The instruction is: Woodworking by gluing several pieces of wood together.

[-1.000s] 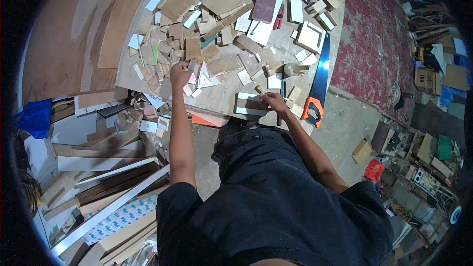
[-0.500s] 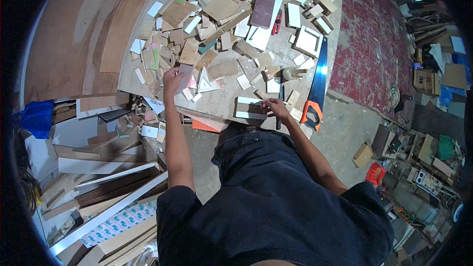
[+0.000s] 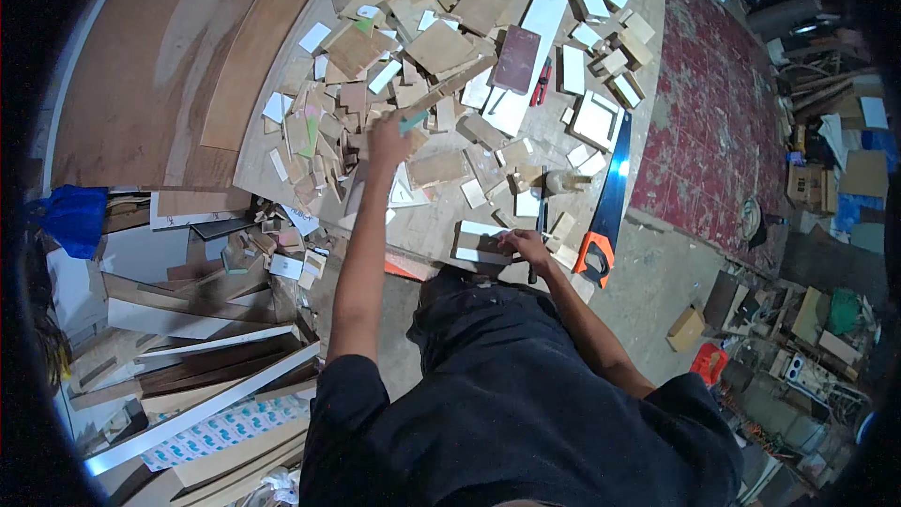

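My left hand [image 3: 388, 139] reaches into the pile of wood offcuts, beside a narrow grey-green strip [image 3: 413, 121]. Its fingers are mostly hidden, so I cannot tell whether they grip the strip. At the bench's near edge, the closed fingers of my right hand [image 3: 526, 246] hold the right end of a small wooden block [image 3: 477, 241] with white and brown bands. Just past that hand lies a dark slim tool [image 3: 542, 216]. A whitish triangular piece [image 3: 402, 190] rests near my left wrist.
A handsaw [image 3: 608, 192] with an orange-and-black handle lies along the bench's right side. Beyond are a maroon box-like piece [image 3: 517, 58], red-handled pliers [image 3: 542, 83] and a white frame-like block [image 3: 597, 120]. Long boards [image 3: 216, 404] lean at lower left.
My left hand has let go of the pale flat piece and moved farther into the pile, up to the grey-green strip. My right hand has come down onto the banded block. The view has shifted slightly.
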Demonstrator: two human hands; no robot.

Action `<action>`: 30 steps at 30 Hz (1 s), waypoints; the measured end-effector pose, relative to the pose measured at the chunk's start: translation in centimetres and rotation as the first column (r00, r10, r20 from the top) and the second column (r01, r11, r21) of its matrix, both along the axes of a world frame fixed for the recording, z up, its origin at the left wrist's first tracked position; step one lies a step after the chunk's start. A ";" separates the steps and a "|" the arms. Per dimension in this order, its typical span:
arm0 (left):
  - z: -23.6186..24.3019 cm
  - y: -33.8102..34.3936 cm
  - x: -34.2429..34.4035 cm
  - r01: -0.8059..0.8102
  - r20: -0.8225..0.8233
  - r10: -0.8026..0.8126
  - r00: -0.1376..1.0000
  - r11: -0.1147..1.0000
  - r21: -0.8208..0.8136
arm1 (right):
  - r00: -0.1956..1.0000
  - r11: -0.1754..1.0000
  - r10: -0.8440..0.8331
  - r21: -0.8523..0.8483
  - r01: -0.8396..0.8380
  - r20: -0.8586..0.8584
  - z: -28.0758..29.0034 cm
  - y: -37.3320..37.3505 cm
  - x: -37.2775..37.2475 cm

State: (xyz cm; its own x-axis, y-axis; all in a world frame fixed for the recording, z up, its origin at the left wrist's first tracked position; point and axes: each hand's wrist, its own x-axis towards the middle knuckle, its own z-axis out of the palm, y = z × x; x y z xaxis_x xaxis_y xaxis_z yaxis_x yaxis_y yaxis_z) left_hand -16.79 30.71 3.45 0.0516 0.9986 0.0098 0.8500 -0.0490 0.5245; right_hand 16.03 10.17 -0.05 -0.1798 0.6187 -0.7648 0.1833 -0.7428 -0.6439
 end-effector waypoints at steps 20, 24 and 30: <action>-2.9 12.1 -2.4 -0.381 -0.034 0.380 0.924 0.918 -0.108 | 0.999 0.998 -0.037 -0.044 0.037 -0.003 0.4 4.3 1.1; -4.6 14.6 -4.9 -0.609 0.033 0.622 0.782 0.775 -0.170 | 1.000 0.999 0.010 -0.037 -0.011 -0.010 0.5 5.4 -1.5; -2.2 17.9 -0.2 -0.823 -0.112 0.824 0.555 0.524 -0.220 | 0.999 0.996 0.023 -0.082 -0.019 0.037 -0.4 5.1 -0.2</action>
State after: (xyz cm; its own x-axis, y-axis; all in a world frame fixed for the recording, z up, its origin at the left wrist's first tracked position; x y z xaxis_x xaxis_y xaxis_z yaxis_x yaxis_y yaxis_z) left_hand -17.02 48.59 1.28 -0.7943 0.5678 -0.2160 0.4476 0.7875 0.4237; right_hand 15.83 15.25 -0.48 -0.1621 0.5506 -0.8188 0.2225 -0.7881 -0.5740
